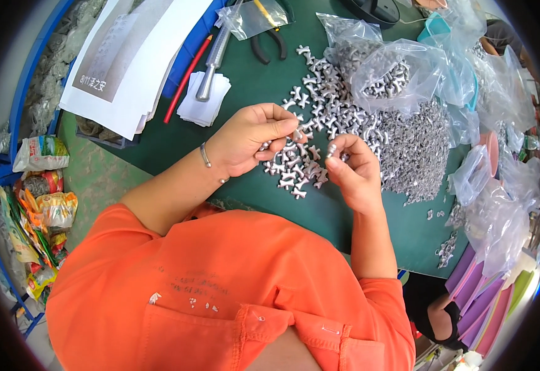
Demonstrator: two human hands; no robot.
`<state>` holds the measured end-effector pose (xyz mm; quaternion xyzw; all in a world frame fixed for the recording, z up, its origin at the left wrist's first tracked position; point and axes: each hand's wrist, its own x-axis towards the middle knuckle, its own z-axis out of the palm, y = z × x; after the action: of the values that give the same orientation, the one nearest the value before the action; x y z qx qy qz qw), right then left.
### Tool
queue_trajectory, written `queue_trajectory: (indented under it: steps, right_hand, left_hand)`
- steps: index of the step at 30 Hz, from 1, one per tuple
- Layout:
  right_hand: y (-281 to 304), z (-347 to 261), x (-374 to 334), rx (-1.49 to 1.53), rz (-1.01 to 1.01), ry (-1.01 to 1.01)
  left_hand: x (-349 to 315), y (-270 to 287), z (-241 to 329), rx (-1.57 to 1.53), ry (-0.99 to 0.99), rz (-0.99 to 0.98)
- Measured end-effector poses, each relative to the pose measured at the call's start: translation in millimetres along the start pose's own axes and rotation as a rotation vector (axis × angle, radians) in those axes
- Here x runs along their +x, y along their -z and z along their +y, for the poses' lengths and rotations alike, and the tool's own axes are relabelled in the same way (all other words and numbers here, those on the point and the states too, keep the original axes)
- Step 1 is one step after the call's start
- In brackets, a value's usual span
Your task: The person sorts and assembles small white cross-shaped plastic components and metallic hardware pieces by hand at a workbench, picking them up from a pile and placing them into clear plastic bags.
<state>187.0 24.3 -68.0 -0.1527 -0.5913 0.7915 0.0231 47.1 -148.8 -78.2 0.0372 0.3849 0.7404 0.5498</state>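
Observation:
My left hand (245, 139) is closed above the dark green table (239, 191), with a small silver bone-shaped piece (265, 146) showing between its curled fingers. To its right, my right hand (359, 176) pinches another silver bone-shaped piece (331, 149) between thumb and fingertips. The hands are a short way apart. Loose bone-shaped pieces (291, 168) lie beneath and between them, and more spread in a pile (335, 111) beyond. Right of that pile is a broad heap of tiny silver metal parts (415, 154), too small to tell exactly.
Clear bags (399, 71) of silver pieces stand at the back right. Towards the back left lie a red pencil (188, 79), a metal rod-like tool (211, 68), white slips (205, 102), black-handled pliers (270, 46) and large paper sheets (127, 55). Empty-looking plastic bags (495, 216) crowd the right edge.

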Motion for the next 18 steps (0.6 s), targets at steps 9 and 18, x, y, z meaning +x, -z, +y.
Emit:
queue_trajectory:
  steps: [9,18]
  right_hand:
    - [-7.1,9.0,-2.6,0.631,-0.257,-0.027]
    - [-1.6,14.8,-4.6,0.838,-0.291,-0.096]
  left_hand:
    - [-7.1,-8.4,-1.8,-0.019,0.025,-0.044]
    - [-12.2,-8.7,-4.2,-0.03,0.026,-0.006]
